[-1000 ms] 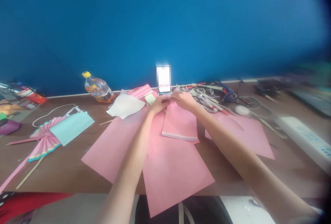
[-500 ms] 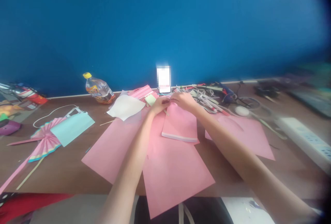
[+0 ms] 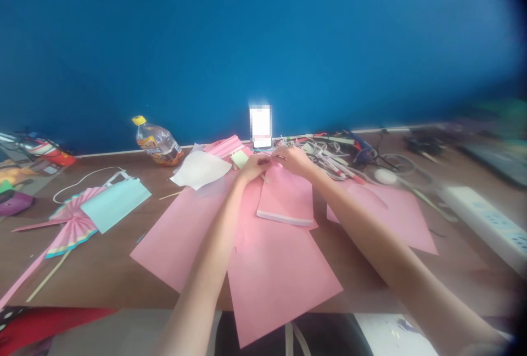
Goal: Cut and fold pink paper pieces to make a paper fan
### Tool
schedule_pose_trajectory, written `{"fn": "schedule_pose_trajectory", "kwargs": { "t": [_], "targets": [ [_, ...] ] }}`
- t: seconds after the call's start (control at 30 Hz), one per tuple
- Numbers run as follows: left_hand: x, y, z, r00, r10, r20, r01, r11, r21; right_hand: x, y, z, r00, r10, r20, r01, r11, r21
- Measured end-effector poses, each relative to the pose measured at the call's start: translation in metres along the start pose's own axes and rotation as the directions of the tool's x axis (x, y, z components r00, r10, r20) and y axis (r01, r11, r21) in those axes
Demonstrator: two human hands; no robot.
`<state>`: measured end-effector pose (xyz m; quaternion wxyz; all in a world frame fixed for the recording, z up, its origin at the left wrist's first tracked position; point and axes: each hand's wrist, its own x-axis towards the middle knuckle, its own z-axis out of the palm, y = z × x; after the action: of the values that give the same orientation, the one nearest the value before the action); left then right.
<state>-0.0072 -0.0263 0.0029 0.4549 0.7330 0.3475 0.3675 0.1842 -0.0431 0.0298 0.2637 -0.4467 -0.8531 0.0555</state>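
Observation:
My left hand [image 3: 255, 165] and my right hand [image 3: 293, 159] meet at the far end of a small stack of pink paper [image 3: 285, 199], fingers pinched together on its top edge. The stack lies on larger pink sheets [image 3: 272, 268] spread over the brown table [image 3: 94, 268]. What exactly the fingertips grip is too small to make out beyond the pink paper edge.
A folded pink paper fan [image 3: 69, 224] and a light blue sheet [image 3: 113, 202] lie at the left. A plastic bottle [image 3: 158, 145] lies by the blue wall. A white sheet [image 3: 200, 169], a tangle of cables and tools [image 3: 346, 153] and a white power strip [image 3: 481, 219] sit around.

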Motion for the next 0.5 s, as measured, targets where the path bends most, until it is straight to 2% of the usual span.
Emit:
{"fn": "schedule_pose_trajectory", "kwargs": {
  "t": [0.23,0.4,0.5],
  "targets": [
    [-0.0017,-0.0005,0.0026,0.996,-0.086,-0.012,0.085,0.994,-0.063,-0.0003,-0.0006,0.0005,0.997,-0.056,-0.048,0.059,0.995,0.077],
    [0.0003,0.0001,0.0026,0.999,0.001,-0.046,-0.004,0.998,-0.062,-0.0010,0.0004,0.0008,0.996,-0.027,-0.080,0.036,0.994,0.108],
    [0.0022,-0.0049,0.0013,0.997,-0.029,-0.073,0.022,0.995,-0.095,-0.0008,0.0013,-0.0004,0.991,0.013,-0.130,0.006,0.990,0.139]
  ]
}}
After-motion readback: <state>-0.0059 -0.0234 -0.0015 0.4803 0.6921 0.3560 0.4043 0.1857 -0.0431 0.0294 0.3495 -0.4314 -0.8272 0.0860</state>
